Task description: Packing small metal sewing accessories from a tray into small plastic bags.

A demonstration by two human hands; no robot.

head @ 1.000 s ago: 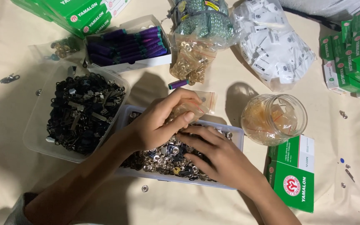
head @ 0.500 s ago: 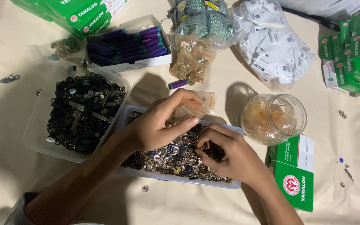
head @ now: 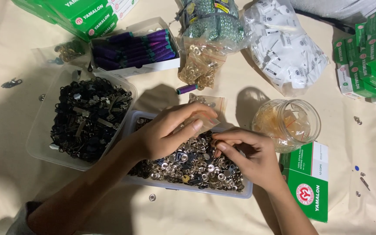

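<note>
Sorting through metal snaps point(head: 196, 167) in 1 clear tray point(head: 246, 191) at lower centre, I see my left hand point(head: 166, 135) pinching a small clear bag point(head: 207, 124), my right hand point(head: 249, 154) pinching 1 snap. Next, I judge, it needs guiding into the bag's mouth.

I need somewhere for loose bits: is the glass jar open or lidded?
Open: the glass jar stands upright with no lid on its round mouth.

Both hands work over a clear tray point(head: 244, 191) of silver snaps. The left hand point(head: 164, 135) pinches a small plastic bag point(head: 205, 123). At its 3 o'clock, the right hand point(head: 249, 154) picks snaps.
</note>
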